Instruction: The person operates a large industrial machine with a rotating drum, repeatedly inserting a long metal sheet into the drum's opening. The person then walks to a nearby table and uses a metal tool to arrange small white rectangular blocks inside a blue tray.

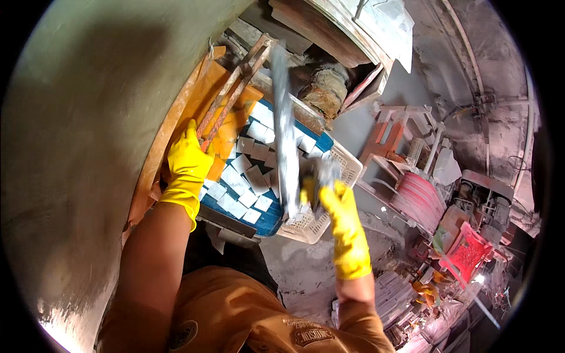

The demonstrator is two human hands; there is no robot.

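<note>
My left hand, in a yellow rubber glove, is closed around the lower end of a rusty two-bar metal frame. My right hand, gloved the same way, grips a grey object, too smeared by motion to name. Beside it stands a long grey bar, blurred as well, crossing in front of a blue surface. Many small white square pieces lie scattered there, some overlapping. A white plastic basket sits at the blue surface's right edge, partly hidden by my right hand.
An orange sheet lies behind the frame, next to a large curved greenish wall at left. A wooden box structure rises at the back. To the right are a pink reel, a red crate and pipes along the wall.
</note>
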